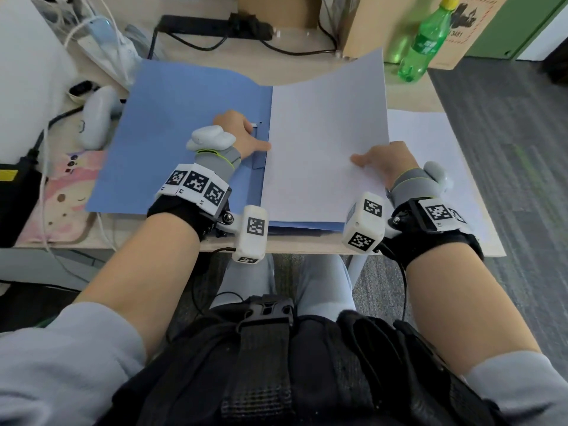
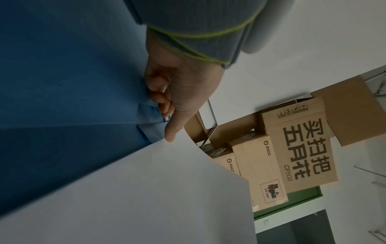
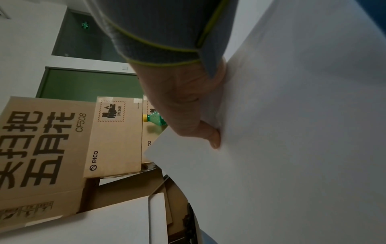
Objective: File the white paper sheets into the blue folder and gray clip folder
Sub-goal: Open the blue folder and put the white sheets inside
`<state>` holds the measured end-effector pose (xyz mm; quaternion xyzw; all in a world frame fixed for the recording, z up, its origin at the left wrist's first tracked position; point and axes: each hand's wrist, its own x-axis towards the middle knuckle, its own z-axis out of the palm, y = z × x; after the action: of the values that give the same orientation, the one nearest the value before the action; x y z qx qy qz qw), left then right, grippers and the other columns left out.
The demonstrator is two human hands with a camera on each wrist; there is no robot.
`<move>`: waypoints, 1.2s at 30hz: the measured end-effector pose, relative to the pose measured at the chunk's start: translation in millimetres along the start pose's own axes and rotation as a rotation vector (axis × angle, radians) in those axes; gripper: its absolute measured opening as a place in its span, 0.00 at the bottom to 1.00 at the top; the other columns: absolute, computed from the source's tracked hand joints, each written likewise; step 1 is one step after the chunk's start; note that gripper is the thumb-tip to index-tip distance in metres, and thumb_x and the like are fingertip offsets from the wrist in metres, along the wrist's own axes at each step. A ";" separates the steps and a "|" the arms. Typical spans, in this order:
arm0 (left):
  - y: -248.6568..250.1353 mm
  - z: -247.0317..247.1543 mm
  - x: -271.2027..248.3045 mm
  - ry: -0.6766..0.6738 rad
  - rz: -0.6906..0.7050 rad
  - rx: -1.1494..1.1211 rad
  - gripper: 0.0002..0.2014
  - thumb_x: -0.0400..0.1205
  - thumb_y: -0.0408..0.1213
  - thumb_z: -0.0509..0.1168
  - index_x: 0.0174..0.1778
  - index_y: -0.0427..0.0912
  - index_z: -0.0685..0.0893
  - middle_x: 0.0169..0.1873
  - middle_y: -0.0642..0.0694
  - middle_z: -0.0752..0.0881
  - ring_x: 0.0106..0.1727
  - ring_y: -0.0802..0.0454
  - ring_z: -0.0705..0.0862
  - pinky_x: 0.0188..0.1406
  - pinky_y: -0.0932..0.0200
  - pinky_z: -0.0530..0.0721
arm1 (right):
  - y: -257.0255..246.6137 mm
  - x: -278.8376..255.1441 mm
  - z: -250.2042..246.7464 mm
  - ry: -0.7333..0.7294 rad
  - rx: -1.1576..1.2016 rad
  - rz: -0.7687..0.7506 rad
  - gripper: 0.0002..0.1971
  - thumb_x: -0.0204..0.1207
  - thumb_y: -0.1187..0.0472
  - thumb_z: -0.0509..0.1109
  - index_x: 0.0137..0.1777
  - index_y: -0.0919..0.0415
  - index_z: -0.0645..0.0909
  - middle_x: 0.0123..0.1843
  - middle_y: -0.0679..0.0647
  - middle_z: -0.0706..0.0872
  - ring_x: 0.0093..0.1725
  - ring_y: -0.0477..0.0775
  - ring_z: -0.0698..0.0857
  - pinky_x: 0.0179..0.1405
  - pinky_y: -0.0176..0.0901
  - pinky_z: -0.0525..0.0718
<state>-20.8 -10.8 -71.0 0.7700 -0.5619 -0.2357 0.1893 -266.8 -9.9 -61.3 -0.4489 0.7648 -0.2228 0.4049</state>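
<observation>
The blue folder (image 1: 172, 127) lies open on the desk. A white paper sheet (image 1: 325, 142) covers its right half, with the far right corner lifted. My left hand (image 1: 242, 133) sits at the folder's spine, fingers curled on a small metal clip part (image 2: 166, 118) and thumb touching the sheet's left edge (image 2: 173, 140). My right hand (image 1: 384, 161) pinches the sheet's right edge, thumb on top, fingers under it (image 3: 213, 132). More white sheets (image 1: 430, 155) lie on the desk to the right. No gray clip folder shows.
A green plastic bottle (image 1: 427, 41) stands at the back right before cardboard boxes (image 1: 384, 23). A black power strip (image 1: 215, 26) and cables run along the back. White controllers (image 1: 98, 118) and a pink mat (image 1: 67, 192) lie left. The desk's front edge (image 1: 292, 247) is near my lap.
</observation>
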 end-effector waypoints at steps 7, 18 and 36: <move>-2.7 2.6 2.9 -0.035 -0.002 0.050 0.23 0.67 0.51 0.77 0.51 0.39 0.86 0.45 0.45 0.85 0.43 0.47 0.78 0.48 0.55 0.78 | -2.3 8.0 9.4 -0.005 -0.015 -0.005 0.26 0.75 0.56 0.72 0.68 0.71 0.74 0.65 0.62 0.80 0.51 0.58 0.81 0.45 0.46 0.79; -5.0 5.7 4.6 -0.041 0.001 0.024 0.12 0.70 0.42 0.74 0.45 0.40 0.89 0.57 0.49 0.88 0.41 0.51 0.78 0.27 0.68 0.69 | -4.0 16.9 15.5 -0.003 0.008 0.033 0.29 0.74 0.57 0.74 0.71 0.70 0.70 0.64 0.61 0.82 0.52 0.58 0.82 0.49 0.44 0.77; -1.3 2.3 7.9 -0.042 -0.104 -0.064 0.12 0.64 0.47 0.63 0.33 0.41 0.76 0.13 0.47 0.82 0.28 0.48 0.85 0.36 0.57 0.84 | 5.6 23.1 16.9 -0.066 0.178 0.040 0.36 0.51 0.55 0.83 0.61 0.65 0.79 0.56 0.61 0.88 0.56 0.63 0.87 0.61 0.59 0.81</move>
<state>-19.0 -18.0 -74.8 0.7866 -0.5172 -0.2791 0.1894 -262.0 -26.8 -84.6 -0.4029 0.7370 -0.2667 0.4726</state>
